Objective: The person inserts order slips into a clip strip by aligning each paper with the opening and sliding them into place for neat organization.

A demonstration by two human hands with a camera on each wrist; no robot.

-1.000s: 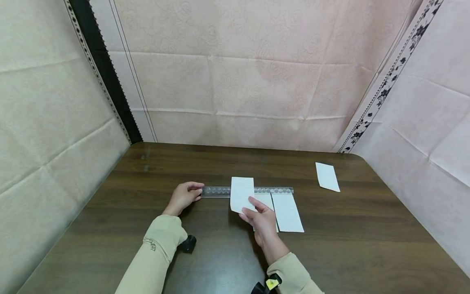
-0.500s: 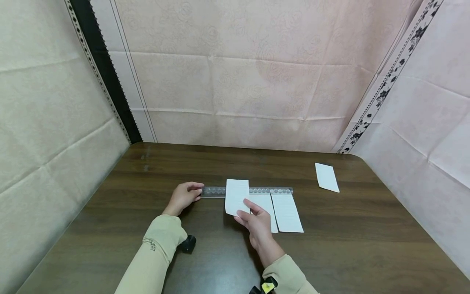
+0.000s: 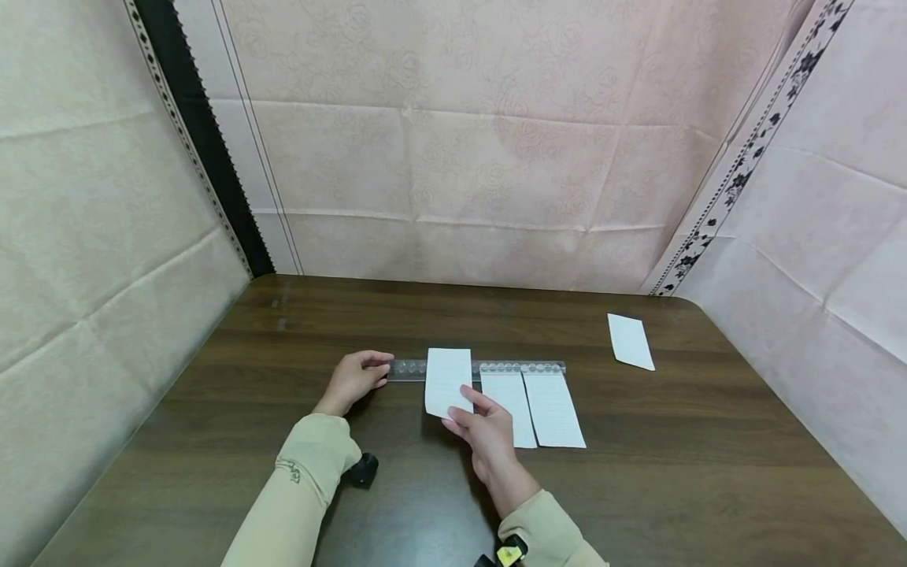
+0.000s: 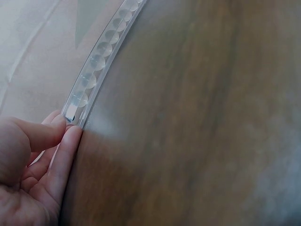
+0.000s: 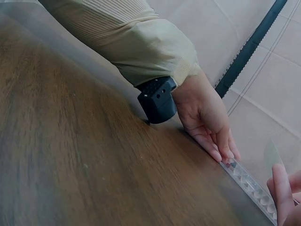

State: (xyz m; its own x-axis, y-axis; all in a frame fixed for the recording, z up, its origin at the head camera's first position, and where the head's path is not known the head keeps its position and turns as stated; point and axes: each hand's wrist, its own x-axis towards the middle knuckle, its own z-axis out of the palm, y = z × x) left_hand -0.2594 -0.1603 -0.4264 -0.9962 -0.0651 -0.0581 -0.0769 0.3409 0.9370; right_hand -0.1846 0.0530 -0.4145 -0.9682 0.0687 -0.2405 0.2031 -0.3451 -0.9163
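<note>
The right hand [image 3: 490, 442] pinches a white rectangular paper card [image 3: 446, 382] by its near right corner over a long clear plastic strip [image 3: 409, 371], contact unclear; the left hand [image 3: 354, 381] pinches the strip's left end. The card is probably light, bendy; hold its edges.

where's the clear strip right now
In the head view, the clear strip lies crosswise on the table, its left end pinched by the left hand, two white cards at its right end.

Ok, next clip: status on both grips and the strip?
Left grip pinching clear strip by one end. Right grip holding white card. Two cards at strip's other end; nothing visibly blocking.
</note>
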